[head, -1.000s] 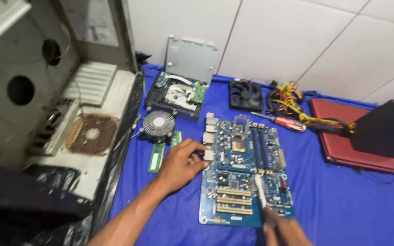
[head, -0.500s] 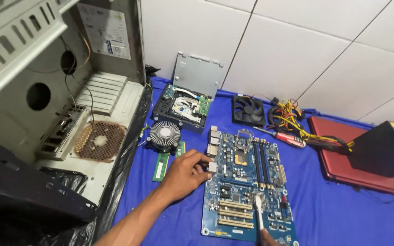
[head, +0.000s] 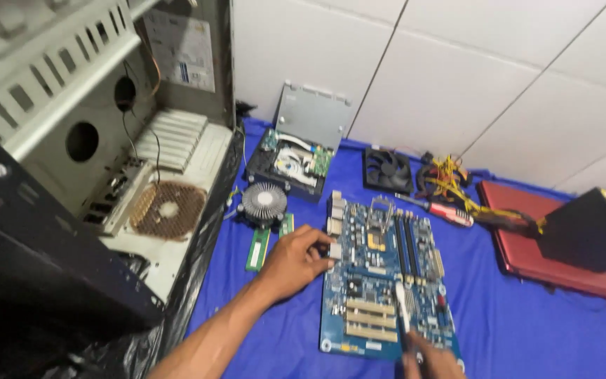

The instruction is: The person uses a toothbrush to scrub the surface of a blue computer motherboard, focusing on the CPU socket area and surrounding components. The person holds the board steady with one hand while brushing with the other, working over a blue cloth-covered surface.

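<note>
Right grip pinches a brush over the board's near end; left grip presses its left edge.

Left hand rests palm-down, fingers curled, forearm outstretched; right hand (mostly out of frame) grips closed.

A pale rectangular paper label with a small blue patch is stuck upright on the inner grey metal wall of the open computer case, top left. No packages, signs or screens show.
</note>
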